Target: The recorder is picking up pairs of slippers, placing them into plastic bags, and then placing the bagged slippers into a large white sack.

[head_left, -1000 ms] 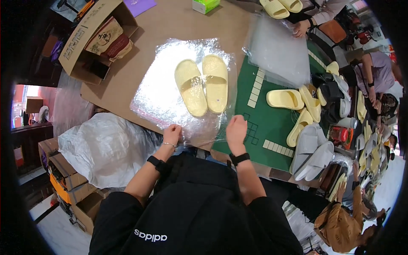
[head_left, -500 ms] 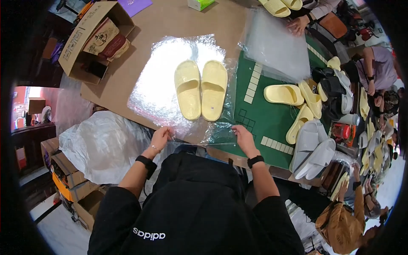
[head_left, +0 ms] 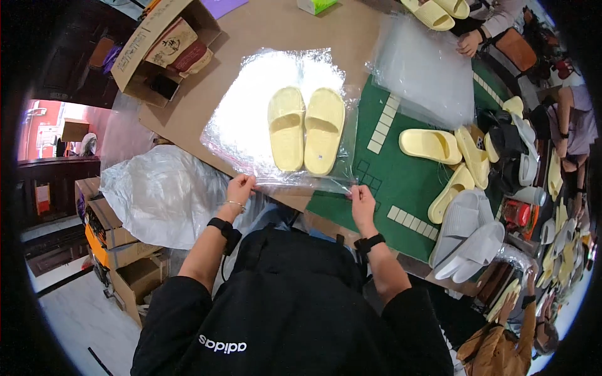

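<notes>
A pair of pale yellow slippers, a left one (head_left: 286, 147) and a right one (head_left: 322, 147), lies side by side inside a clear plastic bag (head_left: 348, 125) on shiny stacked plastic. The bag's near edge runs between my two hands. My left hand (head_left: 240, 187) pinches that edge at its left end, fingers closed. At the right end, my right hand (head_left: 362, 202) pinches the other corner of the bag, also closed. Both hands are at the table's near edge, just nearer to me than the slippers' heels.
A stack of clear bags (head_left: 426, 69) lies at the far right, under another person's hand (head_left: 469, 44). Loose yellow slippers (head_left: 429, 145) and grey slippers (head_left: 470, 235) crowd the green mat (head_left: 392, 172). An open cardboard box (head_left: 141, 53) stands far left; crumpled white plastic (head_left: 160, 194) hangs beside the table.
The view has shifted slightly, moving the scene to the right. The bag's near edge now looks straighter and folded between my hands. The other person's hand has drawn back toward the bag stack's edge.
</notes>
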A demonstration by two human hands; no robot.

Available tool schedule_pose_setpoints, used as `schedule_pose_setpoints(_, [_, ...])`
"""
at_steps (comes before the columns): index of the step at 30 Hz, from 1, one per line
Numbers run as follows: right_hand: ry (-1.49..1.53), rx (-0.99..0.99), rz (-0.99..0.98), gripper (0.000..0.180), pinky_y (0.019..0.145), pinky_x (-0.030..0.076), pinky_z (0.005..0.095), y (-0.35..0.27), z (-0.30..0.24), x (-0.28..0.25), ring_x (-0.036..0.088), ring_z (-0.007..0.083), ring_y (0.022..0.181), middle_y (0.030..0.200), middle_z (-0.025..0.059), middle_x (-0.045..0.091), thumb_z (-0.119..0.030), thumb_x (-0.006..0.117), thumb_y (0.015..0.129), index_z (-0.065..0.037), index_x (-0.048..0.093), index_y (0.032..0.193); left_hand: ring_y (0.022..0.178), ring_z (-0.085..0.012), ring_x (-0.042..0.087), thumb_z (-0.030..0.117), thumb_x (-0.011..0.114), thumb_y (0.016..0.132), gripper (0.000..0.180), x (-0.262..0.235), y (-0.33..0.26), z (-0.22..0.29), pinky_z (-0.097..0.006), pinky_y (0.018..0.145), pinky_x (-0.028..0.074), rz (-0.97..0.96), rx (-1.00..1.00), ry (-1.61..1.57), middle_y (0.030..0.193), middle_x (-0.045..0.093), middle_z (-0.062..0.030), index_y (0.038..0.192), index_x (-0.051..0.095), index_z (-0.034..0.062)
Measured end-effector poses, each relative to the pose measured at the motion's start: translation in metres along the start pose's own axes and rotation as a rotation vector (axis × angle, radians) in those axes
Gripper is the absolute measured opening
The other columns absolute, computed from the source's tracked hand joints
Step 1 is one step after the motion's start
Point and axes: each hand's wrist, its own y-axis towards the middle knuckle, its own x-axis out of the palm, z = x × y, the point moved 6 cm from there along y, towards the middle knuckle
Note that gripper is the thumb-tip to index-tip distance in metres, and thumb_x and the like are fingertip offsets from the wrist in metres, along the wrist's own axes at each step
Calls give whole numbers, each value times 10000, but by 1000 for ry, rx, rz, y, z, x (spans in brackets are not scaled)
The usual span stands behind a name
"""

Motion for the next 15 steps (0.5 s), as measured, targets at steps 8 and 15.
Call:
schedule_pose_setpoints(8, [854,415,240,544,803,481,434,-28,4,21,539,248,943,1003,143,496,-124,593,835,-32,219,1219,468,-181,526,50,574,745,129,31,-7,7,-276,417,436,166,-310,-434,561,479,-65,667,478,13])
schedule_pose_setpoints(15, [1026,578,-280,621,926,355,557,-39,-43,115,445,343,1113,1267,162,402,-323,546,866,-43,208,1306,454,-174,558,62,556,740,101,32,-46,63,-282,399,457,-84,-176,-348,562,547,-94,678,509,-3])
